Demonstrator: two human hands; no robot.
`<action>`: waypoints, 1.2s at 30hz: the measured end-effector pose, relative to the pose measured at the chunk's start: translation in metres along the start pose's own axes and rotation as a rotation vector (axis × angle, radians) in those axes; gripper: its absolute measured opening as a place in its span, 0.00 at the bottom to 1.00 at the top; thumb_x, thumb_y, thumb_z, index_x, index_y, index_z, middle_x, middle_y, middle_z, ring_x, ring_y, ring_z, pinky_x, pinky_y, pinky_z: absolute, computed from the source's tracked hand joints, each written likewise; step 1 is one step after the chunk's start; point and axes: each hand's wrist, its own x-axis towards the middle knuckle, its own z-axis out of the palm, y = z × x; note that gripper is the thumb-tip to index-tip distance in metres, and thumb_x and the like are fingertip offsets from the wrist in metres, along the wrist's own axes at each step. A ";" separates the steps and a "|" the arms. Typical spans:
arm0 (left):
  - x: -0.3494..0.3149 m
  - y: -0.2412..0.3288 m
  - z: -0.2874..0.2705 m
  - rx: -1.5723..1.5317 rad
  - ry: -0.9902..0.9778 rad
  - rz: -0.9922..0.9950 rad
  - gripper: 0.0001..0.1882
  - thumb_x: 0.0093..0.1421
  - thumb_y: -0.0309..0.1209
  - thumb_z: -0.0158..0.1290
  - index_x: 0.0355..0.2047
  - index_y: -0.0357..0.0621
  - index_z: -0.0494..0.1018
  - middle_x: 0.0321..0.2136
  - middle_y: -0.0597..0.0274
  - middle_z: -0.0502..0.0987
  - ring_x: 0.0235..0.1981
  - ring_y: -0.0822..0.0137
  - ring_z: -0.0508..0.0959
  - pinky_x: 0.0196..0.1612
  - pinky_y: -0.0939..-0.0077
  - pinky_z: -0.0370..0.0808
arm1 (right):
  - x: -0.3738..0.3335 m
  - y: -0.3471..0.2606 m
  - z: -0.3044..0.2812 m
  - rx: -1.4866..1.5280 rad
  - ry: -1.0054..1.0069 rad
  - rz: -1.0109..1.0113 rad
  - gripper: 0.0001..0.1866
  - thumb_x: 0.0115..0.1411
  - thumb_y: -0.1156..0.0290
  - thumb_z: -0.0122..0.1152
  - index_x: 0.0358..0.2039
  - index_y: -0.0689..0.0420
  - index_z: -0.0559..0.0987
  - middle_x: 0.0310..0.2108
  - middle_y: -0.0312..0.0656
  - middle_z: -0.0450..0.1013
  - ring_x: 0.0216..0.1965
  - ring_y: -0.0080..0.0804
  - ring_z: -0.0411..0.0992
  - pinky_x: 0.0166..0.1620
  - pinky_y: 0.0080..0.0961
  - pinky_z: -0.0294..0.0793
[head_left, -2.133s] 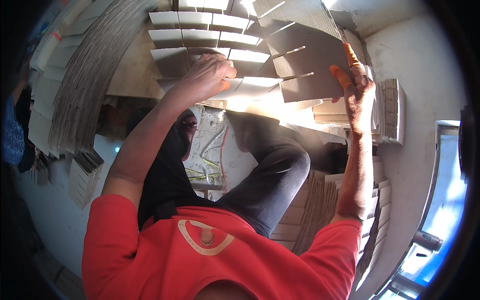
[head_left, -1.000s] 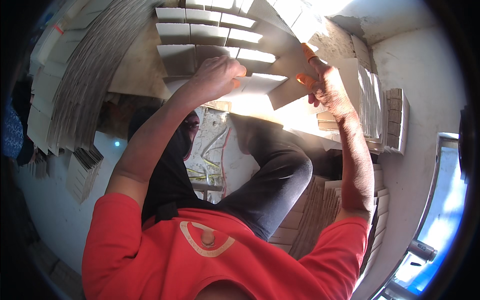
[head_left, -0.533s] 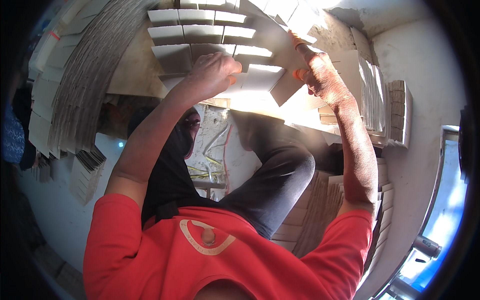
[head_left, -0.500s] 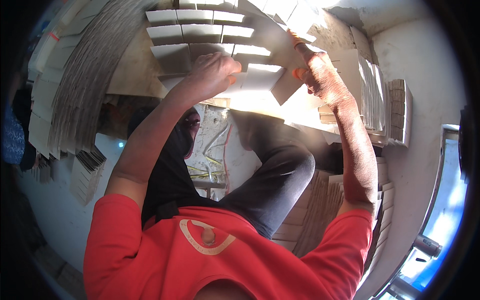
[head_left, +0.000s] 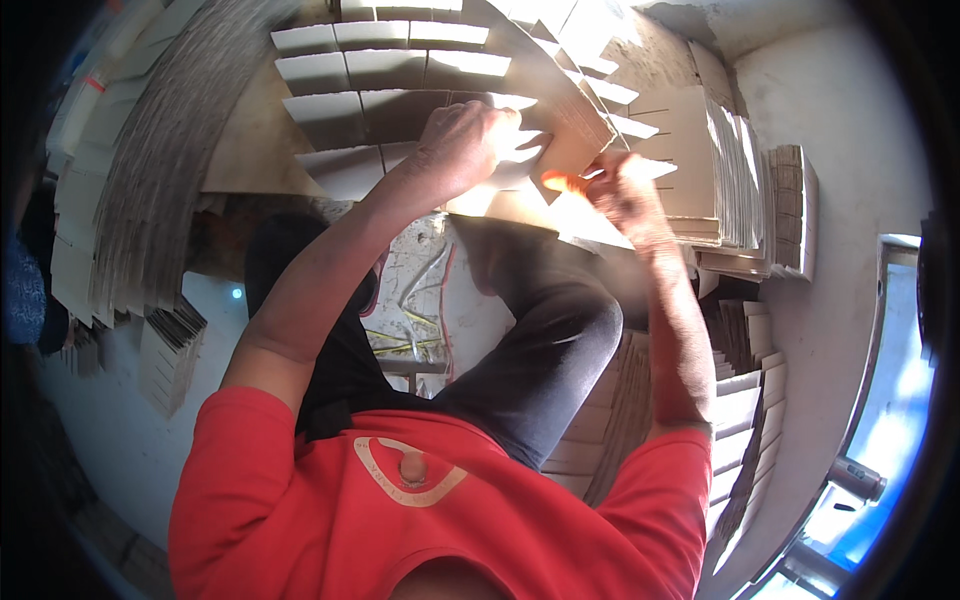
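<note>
Slotted cardboard strips (head_left: 395, 108) stand in curved rows in front of me, crossed by a long brown cardboard strip (head_left: 575, 105) running toward the far side. My left hand (head_left: 468, 145) is closed at the right part of the nearer rows, with its fingertips at a strip's edge in bright glare. By the near end of the crossing strip, my right hand (head_left: 622, 195) is blurred by motion. Orange finger covers (head_left: 565, 182) show on its fingertips, which point left below that strip. Whether the right fingers grip anything is unclear.
A tall, fanned stack of cardboard sheets (head_left: 160, 160) stands at the left. More slotted cardboard stacks (head_left: 735, 180) are on the right by the wall (head_left: 840, 130). Others (head_left: 620, 420) lie beside my right knee (head_left: 585, 325). A smaller bundle (head_left: 170, 355) sits low at the left.
My right hand has come down and slightly left along the crossing strip, to its near end. My left hand has shifted a little right along the rows.
</note>
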 end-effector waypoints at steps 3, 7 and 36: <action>-0.002 -0.002 0.003 -0.017 0.075 0.043 0.05 0.55 0.30 0.49 0.29 0.42 0.72 0.24 0.51 0.76 0.31 0.48 0.77 0.36 0.58 0.72 | 0.003 0.018 0.033 0.004 0.076 0.056 0.20 0.42 0.62 0.77 0.15 0.63 0.76 0.18 0.43 0.75 0.20 0.23 0.68 0.26 0.24 0.71; 0.000 -0.006 0.007 -0.059 0.180 0.129 0.04 0.54 0.28 0.49 0.27 0.42 0.71 0.23 0.51 0.75 0.31 0.48 0.76 0.35 0.58 0.72 | 0.007 0.018 0.022 -0.175 0.138 0.005 0.26 0.38 0.58 0.79 0.12 0.64 0.72 0.16 0.47 0.73 0.18 0.32 0.68 0.27 0.28 0.72; 0.001 0.021 0.000 0.265 -0.029 0.331 0.39 0.51 0.45 0.60 0.59 0.38 0.61 0.58 0.48 0.64 0.64 0.54 0.58 0.65 0.61 0.54 | -0.049 0.105 -0.035 -0.004 0.336 0.226 0.07 0.56 0.73 0.58 0.33 0.61 0.80 0.23 0.41 0.75 0.24 0.34 0.74 0.30 0.29 0.74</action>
